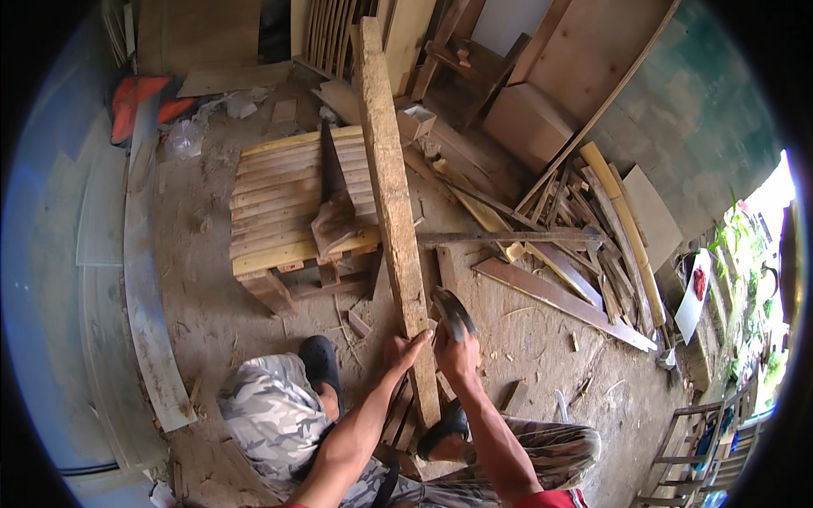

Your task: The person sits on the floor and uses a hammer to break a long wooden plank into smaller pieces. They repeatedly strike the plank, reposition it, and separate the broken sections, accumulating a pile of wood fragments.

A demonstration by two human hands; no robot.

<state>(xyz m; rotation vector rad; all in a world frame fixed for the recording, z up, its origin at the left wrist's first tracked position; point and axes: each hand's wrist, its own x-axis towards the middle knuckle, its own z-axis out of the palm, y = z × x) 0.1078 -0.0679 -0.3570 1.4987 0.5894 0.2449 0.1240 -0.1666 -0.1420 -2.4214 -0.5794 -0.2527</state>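
A long, rough wooden beam (389, 178) rises from between my feet and slants away toward the far side. My left hand (408, 349) is wrapped round its near part. Close to it on the right, my right hand (457, 357) is closed on a hammer, whose dark curved metal head (455, 315) shows above the fist beside the beam. Most of the hammer's handle is hidden by the hand. Behind the beam stands a low slatted wooden table (275, 190), and a handsaw (333, 190) lies across its top.
Scrap wood and planks (584, 229) are heaped at the right. Large boards (584, 51) lean at the back right. A long pale strip (148, 288) lies along the left side, with an orange cloth (135, 106) at its far end. A wooden rack (699, 449) stands at lower right.
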